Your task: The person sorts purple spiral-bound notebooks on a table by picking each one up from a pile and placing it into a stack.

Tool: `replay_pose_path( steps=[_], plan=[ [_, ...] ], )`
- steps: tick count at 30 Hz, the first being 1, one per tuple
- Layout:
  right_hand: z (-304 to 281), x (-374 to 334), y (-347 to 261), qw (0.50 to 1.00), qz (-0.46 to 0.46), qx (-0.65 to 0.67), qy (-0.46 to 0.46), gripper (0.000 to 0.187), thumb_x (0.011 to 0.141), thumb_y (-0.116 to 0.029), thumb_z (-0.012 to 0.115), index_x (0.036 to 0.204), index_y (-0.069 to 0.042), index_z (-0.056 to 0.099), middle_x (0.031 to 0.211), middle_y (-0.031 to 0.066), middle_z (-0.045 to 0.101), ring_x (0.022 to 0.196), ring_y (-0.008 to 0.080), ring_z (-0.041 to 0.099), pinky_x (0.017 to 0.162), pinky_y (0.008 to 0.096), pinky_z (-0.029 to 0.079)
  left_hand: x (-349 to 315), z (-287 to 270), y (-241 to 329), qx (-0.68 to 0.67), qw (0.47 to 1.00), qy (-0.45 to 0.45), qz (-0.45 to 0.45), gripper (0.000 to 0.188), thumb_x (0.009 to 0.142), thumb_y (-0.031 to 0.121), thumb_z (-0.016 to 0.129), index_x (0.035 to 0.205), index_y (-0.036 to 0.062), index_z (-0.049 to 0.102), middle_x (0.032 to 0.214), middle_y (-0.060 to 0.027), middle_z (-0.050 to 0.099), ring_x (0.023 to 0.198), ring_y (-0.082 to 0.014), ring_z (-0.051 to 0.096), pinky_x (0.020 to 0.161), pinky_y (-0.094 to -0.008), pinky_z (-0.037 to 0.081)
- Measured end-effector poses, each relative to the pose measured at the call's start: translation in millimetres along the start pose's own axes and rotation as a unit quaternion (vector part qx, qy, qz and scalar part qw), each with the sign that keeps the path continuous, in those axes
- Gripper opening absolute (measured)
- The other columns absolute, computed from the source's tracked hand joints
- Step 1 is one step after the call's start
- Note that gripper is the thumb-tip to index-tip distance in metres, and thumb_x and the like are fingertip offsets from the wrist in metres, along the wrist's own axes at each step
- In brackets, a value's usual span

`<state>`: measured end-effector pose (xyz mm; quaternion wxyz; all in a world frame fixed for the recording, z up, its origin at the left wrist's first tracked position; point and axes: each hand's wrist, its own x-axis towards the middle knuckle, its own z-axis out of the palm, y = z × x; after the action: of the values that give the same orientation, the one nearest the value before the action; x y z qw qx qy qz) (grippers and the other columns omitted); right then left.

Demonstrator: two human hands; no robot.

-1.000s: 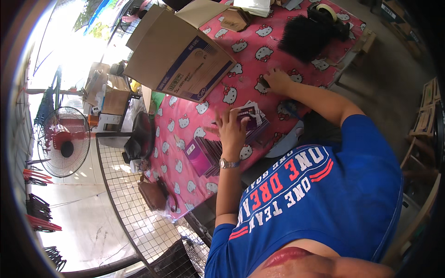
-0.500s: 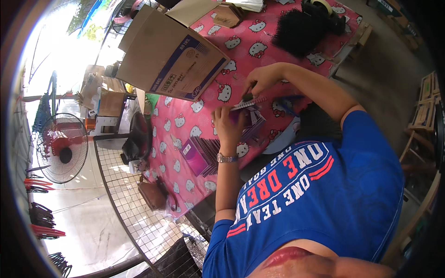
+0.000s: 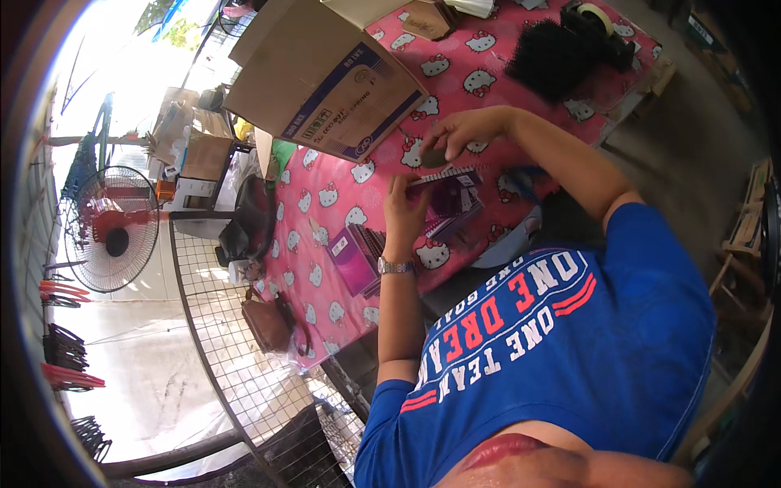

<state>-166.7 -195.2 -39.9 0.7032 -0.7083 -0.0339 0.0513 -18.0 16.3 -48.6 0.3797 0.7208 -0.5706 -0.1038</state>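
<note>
A purple-covered spiral notebook [image 3: 445, 195] lies on top of a small pile of similar ones on the pink table. My left hand [image 3: 404, 213], with a watch at its wrist, is closed on the notebook's left edge, fingers on one side and thumb on the cover. In my right hand [image 3: 468, 132], closed, is a small flat olive-brown rounded thing [image 3: 434, 157], held just above the notebook's white spiral edge. Its exact kind cannot be made out. A second stack of purple notebooks [image 3: 350, 259] sits left of my left forearm.
A large cardboard box [image 3: 325, 89] stands beyond my hands on the patterned pink tablecloth [image 3: 325, 220]. Black bristly material [image 3: 553, 61] and a tape roll [image 3: 596, 18] lie at the far right. Bags [image 3: 267, 321] rest by the left edge, near a fan [image 3: 114, 236].
My right hand has lifted slightly off the spiral edge, and the olive-brown thing now shows broader. My left hand stays at the notebook. The whole view has shifted a little.
</note>
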Motion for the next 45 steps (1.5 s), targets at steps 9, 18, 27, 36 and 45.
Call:
replay_pose_path(
  steps=[9,18,27,36,45],
  plan=[
    [-2,4,-5,0.995,-0.006,0.104,-0.002,0.055,0.077,-0.020,0.065,0.128,-0.002,0.056,0.118,0.0052,0.060,0.106,0.0137,0.057,0.095,0.0299,0.044,3,2,-3,-0.038,0.999,-0.015,-0.007,0.029,0.079,0.008,0.073,0.103,0.0020,0.058,0.092,-0.0125,0.062,0.082,-0.0252,0.064,0.069,-0.0342,0.050],
    [-28,13,29,0.983,0.077,-0.159,0.040,0.047,0.077,-0.028,0.069,0.119,-0.010,0.062,0.121,0.0058,0.060,0.108,0.0196,0.058,0.094,0.0336,0.044,4,2,-7,-0.075,0.997,-0.015,-0.033,0.025,0.082,0.007,0.072,0.101,0.0009,0.058,0.089,-0.0133,0.066,0.079,-0.0201,0.065,0.070,-0.0317,0.051],
    [80,-92,121,0.717,0.125,-0.520,0.447,0.079,0.074,-0.031,0.075,0.142,-0.012,0.040,0.145,0.0167,0.037,0.136,0.0377,0.033,0.107,0.0532,0.033,-8,1,-16,-0.268,0.949,0.047,-0.157,0.018,0.090,0.009,0.067,0.103,-0.0018,0.062,0.089,-0.0053,0.066,0.081,-0.0126,0.063,0.071,-0.0277,0.052],
    [122,-88,58,0.758,-0.060,-0.367,0.536,0.067,0.074,-0.030,0.074,0.133,-0.007,0.052,0.126,0.0188,0.053,0.120,0.0367,0.048,0.102,0.0434,0.039,-19,18,-4,-0.365,0.905,0.141,-0.163,0.018,0.090,0.006,0.067,0.105,-0.0043,0.066,0.090,-0.0050,0.066,0.078,-0.0113,0.062,0.070,-0.0277,0.056],
    [135,-25,3,0.815,-0.114,-0.435,0.366,0.058,0.073,-0.026,0.075,0.124,-0.003,0.059,0.113,0.0140,0.059,0.106,0.0311,0.055,0.093,0.0398,0.044,-28,35,-1,-0.299,0.926,0.195,-0.125,0.019,0.089,-0.004,0.058,0.107,-0.0046,0.066,0.095,-0.0076,0.070,0.085,-0.0115,0.065,0.078,-0.0254,0.054]
  ],
)
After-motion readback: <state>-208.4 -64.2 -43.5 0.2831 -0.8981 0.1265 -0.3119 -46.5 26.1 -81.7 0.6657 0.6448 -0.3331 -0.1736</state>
